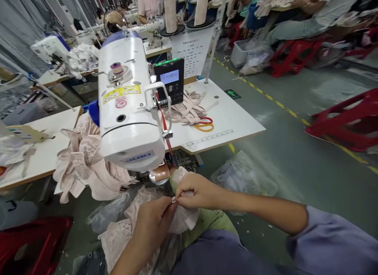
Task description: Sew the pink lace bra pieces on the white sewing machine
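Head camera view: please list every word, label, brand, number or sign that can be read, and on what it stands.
"JUKI", blue, blurred: front of the white sewing machine.
Yellow label and red-ring sticker on its top: too small.
Control panel screen: blurred.
Printed white sheet: too small.
Green floor sign: an arrow, no words readable.
Table-edge ruler: unreadable.
Lace fabric pinched by left hand and right hand: no text.

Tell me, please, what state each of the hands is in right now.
Left hand: closed, pinching the pink lace fabric.
Right hand: closed, pinching the same fabric right beside the left.
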